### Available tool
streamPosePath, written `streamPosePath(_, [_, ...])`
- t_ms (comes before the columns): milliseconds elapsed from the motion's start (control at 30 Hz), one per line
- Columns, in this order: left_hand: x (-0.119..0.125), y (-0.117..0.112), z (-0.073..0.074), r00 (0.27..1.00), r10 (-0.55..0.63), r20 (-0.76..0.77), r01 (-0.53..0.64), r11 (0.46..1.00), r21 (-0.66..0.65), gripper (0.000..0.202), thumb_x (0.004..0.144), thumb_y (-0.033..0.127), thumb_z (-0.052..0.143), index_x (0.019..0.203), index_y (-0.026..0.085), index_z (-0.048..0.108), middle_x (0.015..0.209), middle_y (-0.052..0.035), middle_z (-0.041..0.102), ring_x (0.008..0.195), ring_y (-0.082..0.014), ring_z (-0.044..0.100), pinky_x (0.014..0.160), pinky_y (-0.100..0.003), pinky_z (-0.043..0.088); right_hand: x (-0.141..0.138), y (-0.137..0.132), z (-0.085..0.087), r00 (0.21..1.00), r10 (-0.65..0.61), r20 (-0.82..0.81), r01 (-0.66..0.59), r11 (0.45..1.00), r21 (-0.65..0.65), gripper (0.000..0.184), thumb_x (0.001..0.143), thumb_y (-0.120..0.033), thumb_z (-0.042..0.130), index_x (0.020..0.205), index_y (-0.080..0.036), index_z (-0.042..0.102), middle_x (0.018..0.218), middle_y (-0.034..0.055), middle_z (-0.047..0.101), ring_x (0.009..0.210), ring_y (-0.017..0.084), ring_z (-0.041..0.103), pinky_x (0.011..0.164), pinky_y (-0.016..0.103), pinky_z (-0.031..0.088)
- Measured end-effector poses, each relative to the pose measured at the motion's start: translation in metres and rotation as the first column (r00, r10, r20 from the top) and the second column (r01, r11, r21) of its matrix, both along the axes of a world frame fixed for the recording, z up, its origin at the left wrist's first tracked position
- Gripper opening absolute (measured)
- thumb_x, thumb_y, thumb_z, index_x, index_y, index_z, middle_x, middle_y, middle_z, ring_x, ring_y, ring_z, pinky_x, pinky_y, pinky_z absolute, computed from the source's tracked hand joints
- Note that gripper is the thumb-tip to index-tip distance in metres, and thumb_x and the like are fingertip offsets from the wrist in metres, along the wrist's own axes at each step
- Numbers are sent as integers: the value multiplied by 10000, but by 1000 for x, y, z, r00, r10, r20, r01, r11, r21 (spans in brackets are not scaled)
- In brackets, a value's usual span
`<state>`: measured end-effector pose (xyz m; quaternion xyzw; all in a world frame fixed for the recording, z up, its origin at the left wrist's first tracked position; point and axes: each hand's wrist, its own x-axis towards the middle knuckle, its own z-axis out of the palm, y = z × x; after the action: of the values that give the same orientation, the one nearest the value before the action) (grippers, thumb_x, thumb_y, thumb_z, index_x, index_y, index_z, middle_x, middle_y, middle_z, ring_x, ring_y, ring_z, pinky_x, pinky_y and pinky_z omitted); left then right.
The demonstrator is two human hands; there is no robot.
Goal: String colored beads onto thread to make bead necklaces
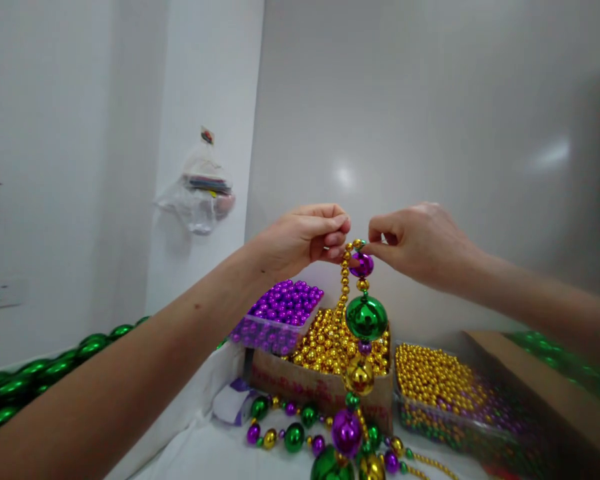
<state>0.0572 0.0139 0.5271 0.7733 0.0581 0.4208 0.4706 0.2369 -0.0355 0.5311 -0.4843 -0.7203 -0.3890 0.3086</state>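
Both grips are closed on the top of one bead strand (365, 317), held up above the cardboard box (305, 388) of gold beads. My left hand (300, 237) pinches the thin gold run, and my right hand (420, 243) pinches the end just beside it, over a small purple bead. The strand hangs straight down in front of the box, its tail lying on the white surface (215, 453) before the box. A purple-bead tub (283, 310) rests on the box's left corner, and a gold-bead tub (435, 380) stands just right of the box.
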Motion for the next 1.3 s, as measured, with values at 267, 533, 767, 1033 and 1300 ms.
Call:
streamPosePath(267, [12, 29, -116, 979, -142, -144, 82, 929, -360, 123, 822, 168, 543, 715, 135, 492, 582, 36, 405, 531, -67, 415, 511, -179, 330, 14, 12, -112, 962, 36, -271, -166, 863, -476, 174, 740, -355, 631, 834, -243, 725, 584, -9, 576, 513, 110, 436, 495, 268, 271])
streamPosePath(533, [14, 15, -210, 913, -129, -386, 1, 949, -314, 188, 880, 280, 477, 745, 151, 499, 585, 36, 433, 554, -90, 421, 567, -228, 343, 24, 25, -213, 858, -24, -513, -475, 345, -810, 135, 698, -292, 639, 702, -190, 727, 514, -25, 541, 461, 87, 418, 452, 242, 292])
streamPosePath(767, [20, 6, -218, 821, 68, -567, -67, 997, 23, 245, 905, 295, 422, 725, 153, 510, 664, 14, 496, 625, -103, 449, 568, -225, 343, 27, 38, -242, 835, -125, -537, -491, 271, -828, 134, 652, -297, 673, 683, -168, 695, 548, -22, 565, 499, 92, 450, 455, 225, 297])
streamPosePath(1033, [24, 41, -252, 952, -115, -284, -97, 766, -635, 188, 798, 288, 589, 731, 152, 478, 577, 69, 391, 508, -64, 384, 681, -334, 504, 19, 27, -279, 721, -219, -658, -504, 486, -714, 171, 700, -301, 622, 592, -170, 609, 511, -33, 500, 492, 99, 419, 456, 227, 244])
streamPosePath(1300, [29, 35, -287, 946, -195, -257, -58, 683, -728, 235, 794, 338, 606, 717, 153, 482, 567, 59, 394, 522, -80, 421, 607, -247, 433, 20, 10, -315, 611, -302, -732, -596, 433, -677, 281, 770, -392, 566, 605, -174, 632, 524, -31, 489, 523, 118, 424, 487, 233, 251])
